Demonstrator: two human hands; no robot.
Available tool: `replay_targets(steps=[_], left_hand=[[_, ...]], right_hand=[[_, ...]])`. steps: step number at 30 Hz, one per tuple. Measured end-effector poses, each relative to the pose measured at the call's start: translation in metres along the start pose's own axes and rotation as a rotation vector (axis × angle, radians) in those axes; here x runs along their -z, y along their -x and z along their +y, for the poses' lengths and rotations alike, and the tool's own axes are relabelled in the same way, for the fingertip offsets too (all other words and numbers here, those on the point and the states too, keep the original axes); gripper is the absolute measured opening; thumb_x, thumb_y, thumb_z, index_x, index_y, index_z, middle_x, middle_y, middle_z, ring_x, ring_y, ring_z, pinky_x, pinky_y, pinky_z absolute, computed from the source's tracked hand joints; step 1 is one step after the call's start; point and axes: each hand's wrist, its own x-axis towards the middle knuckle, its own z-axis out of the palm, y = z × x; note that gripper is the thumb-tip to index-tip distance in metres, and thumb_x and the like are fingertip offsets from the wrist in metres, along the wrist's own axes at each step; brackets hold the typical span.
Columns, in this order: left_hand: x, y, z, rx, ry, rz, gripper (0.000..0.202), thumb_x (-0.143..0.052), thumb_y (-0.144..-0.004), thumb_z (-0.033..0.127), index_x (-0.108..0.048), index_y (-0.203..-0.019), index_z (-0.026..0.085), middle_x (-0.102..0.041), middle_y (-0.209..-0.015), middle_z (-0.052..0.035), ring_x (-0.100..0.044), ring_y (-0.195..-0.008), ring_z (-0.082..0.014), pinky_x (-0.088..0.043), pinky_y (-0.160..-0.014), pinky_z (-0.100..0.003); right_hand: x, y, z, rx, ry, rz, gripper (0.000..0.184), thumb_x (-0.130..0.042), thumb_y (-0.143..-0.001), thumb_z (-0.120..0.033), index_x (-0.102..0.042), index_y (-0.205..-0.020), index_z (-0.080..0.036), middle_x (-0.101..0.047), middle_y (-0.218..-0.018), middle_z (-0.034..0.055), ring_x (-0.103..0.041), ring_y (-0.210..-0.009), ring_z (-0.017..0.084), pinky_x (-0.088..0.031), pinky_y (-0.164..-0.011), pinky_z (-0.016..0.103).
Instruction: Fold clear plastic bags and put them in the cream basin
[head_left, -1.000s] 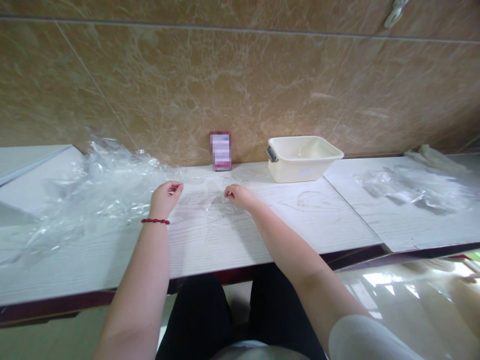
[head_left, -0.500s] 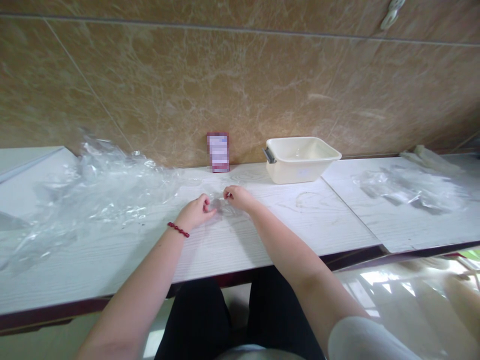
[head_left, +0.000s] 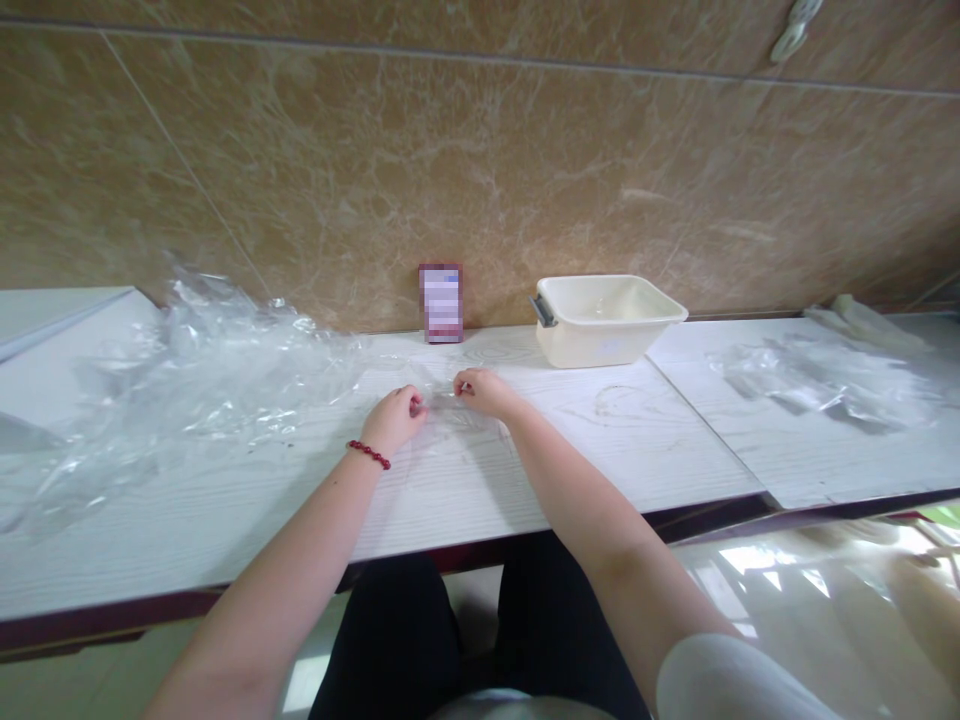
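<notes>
Just apart, left hand (head_left: 394, 420), right hand (head_left: 484, 392); clear plastic film (head_left: 450, 418) beneath both

Person is wearing 1 dark-red beaded bracelet (head_left: 368, 455) on the left wrist (head_left: 367, 450), just behind the left hand (head_left: 395, 420). Right arm (head_left: 592, 490) is coming out of 1 pale grey short sleeve (head_left: 731, 680). Black trousers (head_left: 390, 640) are covering both thighs; 2 forearms are showing bare.
</notes>
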Motion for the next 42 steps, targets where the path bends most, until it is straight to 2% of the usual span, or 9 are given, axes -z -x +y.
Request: replay_targets(steps=[5, 8, 13, 18, 23, 29, 33, 37, 42], left_hand=[[0.002, 0.0, 0.001, -0.04, -0.037, -0.018, 0.006, -0.044, -0.068, 0.023, -0.047, -0.071, 0.02, -0.053, -0.066, -0.0018, -0.05, -0.061, -0.0147, -0.037, -0.057, -0.024], [0.003, 0.001, 0.001, -0.037, -0.035, -0.022, 0.007, -0.043, -0.069, 0.023, -0.047, -0.073, 0.019, -0.054, -0.067, -0.0016, -0.05, -0.061, -0.0141, -0.036, -0.056, -0.023], [0.005, 0.002, 0.002, 0.043, -0.017, -0.03, 0.019, -0.044, -0.069, 0.023, -0.048, -0.087, 0.02, -0.057, -0.071, -0.0013, -0.052, -0.063, -0.0137, -0.037, -0.057, -0.023], [0.006, 0.001, 0.001, -0.006, -0.031, -0.033, 0.027, -0.044, -0.069, 0.022, -0.05, -0.094, 0.02, -0.056, -0.067, -0.0008, -0.052, -0.063, -0.0144, -0.038, -0.058, -0.023], [0.006, 0.0, 0.001, -0.044, -0.051, -0.071, 0.027, -0.046, -0.068, 0.024, -0.056, -0.092, 0.021, -0.056, -0.069, -0.001, -0.052, -0.065, -0.0149, -0.039, -0.061, -0.024], [0.012, 0.0, -0.007, -0.198, -0.033, -0.065, 0.038, -0.04, -0.075, 0.044, -0.059, -0.1, 0.021, -0.057, -0.083, -0.0037, -0.053, -0.078, -0.0152, -0.04, -0.074, -0.026], [0.009, -0.004, -0.022, -0.219, -0.159, -0.026, 0.034, -0.036, -0.078, 0.044, -0.059, -0.1, 0.033, -0.052, -0.104, -0.0037, -0.047, -0.097, -0.0184, -0.034, -0.087, -0.033], [0.003, -0.008, -0.033, -0.195, -0.226, -0.098, 0.035, -0.04, -0.074, 0.049, -0.057, -0.103, 0.036, -0.046, -0.118, -0.0017, -0.04, -0.108, -0.0211, -0.03, -0.091, -0.035], [0.001, -0.008, -0.037, -0.175, -0.26, -0.127, 0.041, -0.037, -0.075, 0.051, -0.055, -0.107, 0.033, -0.041, -0.125, -0.0015, -0.034, -0.114, -0.0218, -0.024, -0.095, -0.033]], right_hand=[[0.001, 0.001, 0.002, 0.025, -0.064, 0.055, 0.02, -0.046, -0.065, -0.005, -0.057, -0.078, -0.014, -0.058, -0.072, -0.0003, -0.049, -0.065, 0.008, -0.035, -0.063, 0.016], [0.001, 0.0, 0.002, 0.039, -0.045, 0.018, 0.019, -0.046, -0.065, -0.004, -0.059, -0.074, -0.014, -0.059, -0.072, 0.0003, -0.05, -0.067, 0.008, -0.035, -0.066, 0.018], [-0.002, -0.002, 0.005, 0.019, 0.021, 0.02, 0.019, -0.047, -0.065, -0.005, -0.061, -0.073, -0.014, -0.061, -0.072, 0.0018, -0.052, -0.07, 0.01, -0.037, -0.069, 0.021], [-0.002, 0.0, -0.002, 0.072, 0.02, 0.101, 0.024, -0.044, -0.071, -0.01, -0.06, -0.088, -0.014, -0.062, -0.085, 0.0037, -0.055, -0.08, 0.011, -0.037, -0.076, 0.023], [-0.005, 0.004, -0.014, 0.241, 0.033, -0.071, 0.025, -0.048, -0.074, -0.024, -0.061, -0.095, -0.019, -0.062, -0.096, 0.0026, -0.053, -0.092, 0.013, -0.036, -0.082, 0.024], [-0.009, 0.004, -0.012, 0.154, 0.108, -0.177, 0.025, -0.046, -0.076, -0.022, -0.062, -0.095, -0.024, -0.06, -0.101, 0.0004, -0.052, -0.095, 0.014, -0.037, -0.08, 0.024], [-0.005, 0.005, -0.013, 0.136, 0.127, -0.207, 0.028, -0.042, -0.078, -0.023, -0.06, -0.099, -0.023, -0.06, -0.101, 0.0018, -0.052, -0.096, 0.014, -0.036, -0.083, 0.027], [-0.007, 0.01, -0.029, 0.092, 0.185, -0.207, 0.036, -0.037, -0.081, -0.029, -0.049, -0.113, -0.023, -0.051, -0.116, 0.0033, -0.04, -0.112, 0.019, -0.025, -0.094, 0.042], [-0.021, 0.021, -0.058, -0.034, 0.245, -0.306, 0.058, -0.024, -0.081, -0.05, -0.027, -0.129, -0.018, -0.022, -0.136, 0.0062, -0.013, -0.126, 0.025, -0.003, -0.095, 0.057]])
